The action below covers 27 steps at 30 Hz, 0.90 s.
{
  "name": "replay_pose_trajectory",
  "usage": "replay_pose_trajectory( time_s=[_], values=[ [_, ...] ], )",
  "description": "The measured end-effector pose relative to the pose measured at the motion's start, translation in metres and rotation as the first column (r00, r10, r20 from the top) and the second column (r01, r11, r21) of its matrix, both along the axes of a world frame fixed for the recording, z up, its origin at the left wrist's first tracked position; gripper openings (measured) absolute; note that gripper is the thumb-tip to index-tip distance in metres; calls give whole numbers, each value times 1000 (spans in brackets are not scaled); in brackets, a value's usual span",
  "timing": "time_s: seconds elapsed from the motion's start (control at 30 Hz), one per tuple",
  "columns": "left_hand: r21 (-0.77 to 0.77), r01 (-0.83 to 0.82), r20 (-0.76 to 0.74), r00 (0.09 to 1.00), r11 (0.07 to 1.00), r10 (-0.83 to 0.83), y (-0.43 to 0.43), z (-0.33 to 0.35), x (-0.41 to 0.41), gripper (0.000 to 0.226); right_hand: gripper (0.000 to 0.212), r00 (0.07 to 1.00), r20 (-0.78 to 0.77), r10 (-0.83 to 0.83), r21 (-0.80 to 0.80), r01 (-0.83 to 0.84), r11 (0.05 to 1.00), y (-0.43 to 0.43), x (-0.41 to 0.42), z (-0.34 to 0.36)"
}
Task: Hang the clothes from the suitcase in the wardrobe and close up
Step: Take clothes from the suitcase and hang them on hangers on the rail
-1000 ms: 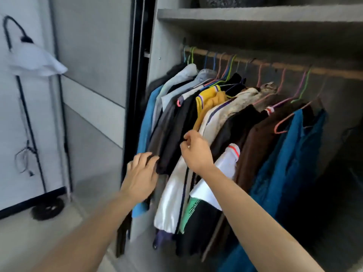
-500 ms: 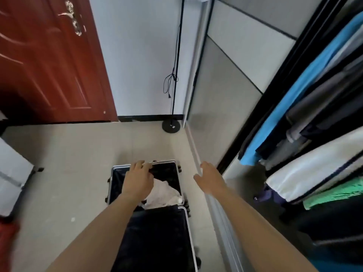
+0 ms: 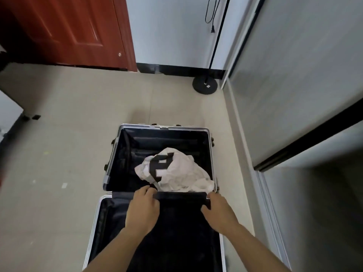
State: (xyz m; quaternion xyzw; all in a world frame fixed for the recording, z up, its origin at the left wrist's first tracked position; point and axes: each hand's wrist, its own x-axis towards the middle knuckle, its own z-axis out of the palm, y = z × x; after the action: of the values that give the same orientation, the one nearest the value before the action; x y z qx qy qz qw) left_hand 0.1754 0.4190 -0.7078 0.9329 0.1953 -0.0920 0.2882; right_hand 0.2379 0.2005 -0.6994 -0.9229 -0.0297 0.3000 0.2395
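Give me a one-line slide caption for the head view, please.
Open suitcase holding one crumpled white garment, left hand and right hand at its hinge.

suitcase: black, silver rim | shirt: white, black lettering | door: red-brown

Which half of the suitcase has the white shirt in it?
The far half, nearer the red door. The crumpled white shirt lies in it, while the near half, closest to the person, shows only dark lining.
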Motion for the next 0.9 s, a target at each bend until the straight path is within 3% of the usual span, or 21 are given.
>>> replay_pose_trajectory(
  time_s=[0.13,0.3,0.43,0.57,0.6,0.63,0.67,0.73,0.77,0.8,0.83,0.9],
  values=[
    [-7,39,0,999,999,-39,-10,-126,17,34,28,995,56,78,-137,-70,988,-13,24,-120],
    [-18,148,120,982,989,-145,-31,-246,61,28,38,932,258,253,-344,-157,926,-23,80,-227],
    [41,102,141,984,994,-107,-51,-283,101,35,45,904,298,306,-516,-117,849,-20,115,-267],
    [148,56,-23,998,987,-53,-60,-293,121,43,38,905,150,397,-736,-166,656,-9,133,-279],
    [136,61,-41,998,989,-55,-61,-292,121,46,36,896,129,424,-756,-188,627,-6,133,-278],
    [110,57,-62,997,992,-50,-61,-290,120,53,31,899,143,414,-730,-187,657,-4,133,-279],
    [61,44,-82,996,997,-39,-60,-289,120,61,25,914,201,353,-631,-155,761,-2,132,-279],
    [-28,13,-108,994,1000,-16,-57,-285,124,79,18,958,285,-16,-148,61,987,6,128,-270],
    [-54,-2,-114,993,999,-4,-55,-284,125,87,21,951,198,-239,175,205,963,11,125,-263],
    [-77,-18,-115,993,997,9,-54,-283,125,93,25,914,51,-403,444,340,829,17,121,-251],
    [-108,-33,-112,994,994,21,-52,-282,126,97,28,864,-118,-489,629,446,637,21,118,-238],
    [-158,-37,-94,995,987,22,-48,-284,123,93,27,781,-447,-436,752,592,288,22,108,-212]
  ],
)
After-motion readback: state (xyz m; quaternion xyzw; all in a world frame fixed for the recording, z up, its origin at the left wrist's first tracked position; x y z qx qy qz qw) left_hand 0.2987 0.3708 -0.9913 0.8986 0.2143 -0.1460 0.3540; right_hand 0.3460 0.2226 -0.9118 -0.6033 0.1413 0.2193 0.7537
